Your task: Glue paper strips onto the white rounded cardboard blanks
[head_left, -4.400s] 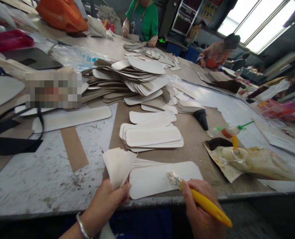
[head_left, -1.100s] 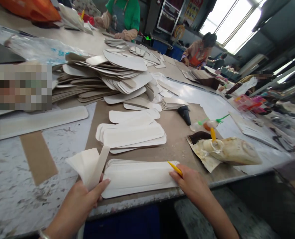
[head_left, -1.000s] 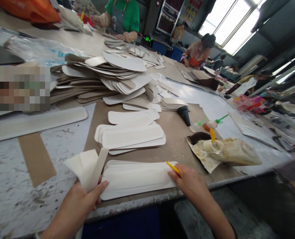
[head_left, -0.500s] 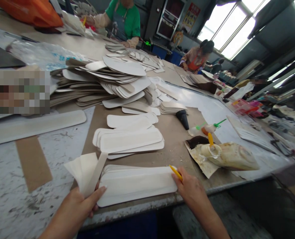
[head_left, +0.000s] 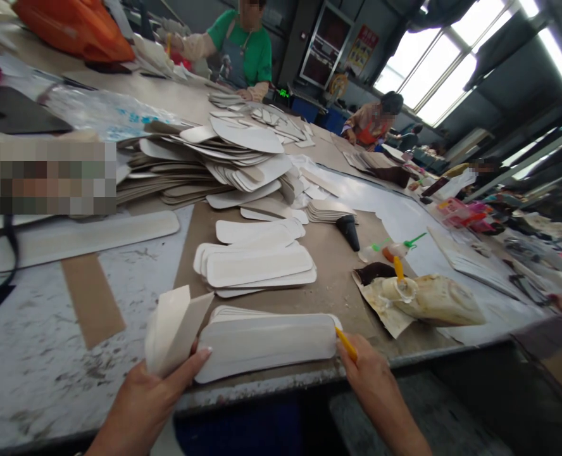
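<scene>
My left hand is closed around a bundle of cream strips that stand up from the fist. Its thumb rests at the left end of a fanned stack of long white rounded panels by the table's front edge. My right hand grips a yellow stick-like tool, held at the right end of the top panel; the working tip is hard to make out. Beyond this stack lies a second loose pile of white panels on the brown board.
A cream glue container with a yellow stick in it lies at the right. Behind it are small green-tipped bottles and a black cone. A large heap of panels rises at the back. Co-workers work across the table.
The view has shifted slightly. The strips in my left hand stand more upright and less fanned. The top panel looks greyer, and the yellow tool has moved slightly right and down.
</scene>
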Available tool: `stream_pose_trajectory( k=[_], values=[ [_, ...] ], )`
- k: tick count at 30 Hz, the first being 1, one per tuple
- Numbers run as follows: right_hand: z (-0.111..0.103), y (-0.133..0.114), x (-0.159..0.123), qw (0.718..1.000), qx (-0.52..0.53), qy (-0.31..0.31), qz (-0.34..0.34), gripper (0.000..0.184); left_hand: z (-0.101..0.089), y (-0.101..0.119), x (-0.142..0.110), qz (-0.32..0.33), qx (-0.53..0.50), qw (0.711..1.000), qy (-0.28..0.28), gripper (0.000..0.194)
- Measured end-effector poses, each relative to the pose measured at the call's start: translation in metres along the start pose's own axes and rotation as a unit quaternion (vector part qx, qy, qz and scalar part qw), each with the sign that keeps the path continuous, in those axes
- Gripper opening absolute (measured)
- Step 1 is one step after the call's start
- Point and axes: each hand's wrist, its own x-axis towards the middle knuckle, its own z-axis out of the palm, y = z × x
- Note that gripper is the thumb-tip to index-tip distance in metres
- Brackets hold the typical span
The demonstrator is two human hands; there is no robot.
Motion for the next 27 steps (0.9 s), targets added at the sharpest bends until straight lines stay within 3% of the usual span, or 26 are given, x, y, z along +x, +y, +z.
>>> stream_pose_trajectory(
  k=[7, 12, 15, 19, 22, 27],
  values=[
    [-0.005, 0.005, 0.006, 0.979, 0.186, 0.011, 0.085, 0.042, -0.006, 0.017, -0.008, 0.018, -0.053, 0.997, -0.050, 0.035],
    [-0.016, -0.011, -0.001, 0.914, 0.347, -0.005, 0.210, 0.045, -0.008, 0.019, -0.006, -0.009, -0.090, 0.992, -0.092, 0.037],
    [-0.017, -0.017, -0.004, 0.884, 0.392, -0.040, 0.250, 0.045, -0.010, 0.019, -0.007, -0.021, -0.095, 0.987, -0.126, 0.033],
    [-0.018, -0.021, -0.006, 0.861, 0.451, -0.075, 0.224, 0.043, -0.014, 0.020, -0.010, -0.028, -0.073, 0.988, -0.133, 0.037],
    [-0.021, -0.027, -0.006, 0.843, 0.498, -0.083, 0.183, 0.043, -0.017, 0.023, -0.009, -0.086, -0.110, 0.976, -0.166, 0.031],
    [-0.022, -0.031, -0.007, 0.808, 0.556, -0.099, 0.168, 0.044, -0.016, 0.027, -0.005, -0.177, -0.180, 0.948, -0.196, 0.050]
  ],
)
